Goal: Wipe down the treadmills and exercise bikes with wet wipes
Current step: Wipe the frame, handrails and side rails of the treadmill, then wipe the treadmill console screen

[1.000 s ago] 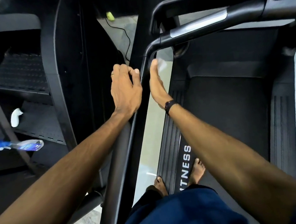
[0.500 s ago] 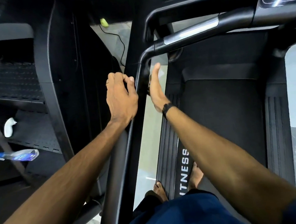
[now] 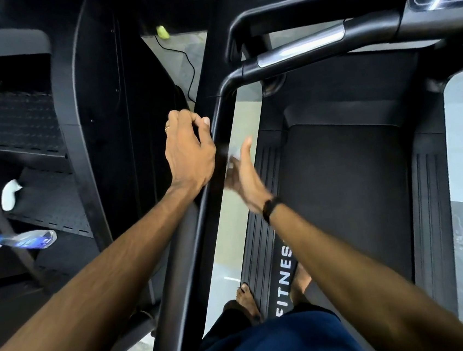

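Two hands flanked the treadmill's black side handrail (image 3: 201,224), which ran up the middle of the view and bent right toward the console. On the outer side, the left hand (image 3: 189,151) rested against the rail with its fingers loosely curled and gripping nothing, a ring showing on one finger. On the inner side, the right hand (image 3: 243,174) lay flat along the rail, fingers straight, pressing a pale wet wipe (image 3: 232,158) against the bar; the wipe showed only as a blurred whitish patch between palm and rail, so its exact shape could not be told. A dark band sat on the right wrist. Below, the person's bare feet stood by the treadmill's ribbed side strip (image 3: 266,246), beside the dark belt (image 3: 340,192). Well off to the left, on the steps of a neighbouring machine, lay a spray bottle (image 3: 23,240) with a blue head, and near it a small white object (image 3: 11,194).
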Motion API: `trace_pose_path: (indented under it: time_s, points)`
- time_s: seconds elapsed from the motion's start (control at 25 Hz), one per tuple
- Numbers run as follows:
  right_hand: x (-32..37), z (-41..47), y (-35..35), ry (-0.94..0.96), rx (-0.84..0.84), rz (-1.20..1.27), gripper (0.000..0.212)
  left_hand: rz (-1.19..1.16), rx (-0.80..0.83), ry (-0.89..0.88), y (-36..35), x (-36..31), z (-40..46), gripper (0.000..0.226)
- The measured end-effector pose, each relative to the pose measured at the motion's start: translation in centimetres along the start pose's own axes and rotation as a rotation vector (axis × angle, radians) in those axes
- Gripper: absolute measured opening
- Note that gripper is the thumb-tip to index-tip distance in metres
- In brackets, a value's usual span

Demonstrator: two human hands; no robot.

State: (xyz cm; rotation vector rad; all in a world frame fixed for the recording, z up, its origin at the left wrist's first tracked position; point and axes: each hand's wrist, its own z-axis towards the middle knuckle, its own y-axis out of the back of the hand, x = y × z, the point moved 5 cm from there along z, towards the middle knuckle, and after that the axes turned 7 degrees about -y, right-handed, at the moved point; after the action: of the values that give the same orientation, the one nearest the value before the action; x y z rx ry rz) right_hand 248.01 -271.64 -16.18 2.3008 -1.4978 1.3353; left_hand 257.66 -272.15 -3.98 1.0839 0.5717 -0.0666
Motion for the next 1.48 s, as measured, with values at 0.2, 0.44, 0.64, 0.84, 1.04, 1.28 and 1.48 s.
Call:
trace_pose_path:
  time_s: [0.2,0.44,0.64,0.84,1.04,1.28,1.48]
  points:
    - [-1.0,-1.4,-0.6,-0.002,0.005,0.036,0.107,0.017,-0.009,0.013,0.1,0.0,0.2,0.024]
    - [-0.9,-4.5,-2.2,0.086,-0.066,-0.004,0.136,0.025,-0.017,0.014,0.1,-0.2,0.1,0.026]
    - [-6.4,-8.5,-5.3,0.057,-0.016,-0.136,0.109,-0.049,0.004,0.051,1.5,0.1,-2.8,0.018]
    - [-4.5,-7.2,-6.0,0.212,-0.145,-0.168,0.097,-0.189,0.009,0.066,5.1,2.8,-12.3,0.022]
    - [-19.9,-17.0,-11.6,-0.043,0.007,-0.167,0.11,-0.212,0.03,0.182,8.2,4.9,-20.1,0.025]
    - [-15.5,-21.1,-13.5,-0.021,-0.236,-0.208,0.09,-0.195,0.055,0.184,11.5,4.8,-27.3,0.032]
    - [-16.6,-27.3,-17.0,0.057,-0.362,-0.375,0.037,-0.225,0.015,0.207,13.8,5.1,-32.6,0.031]
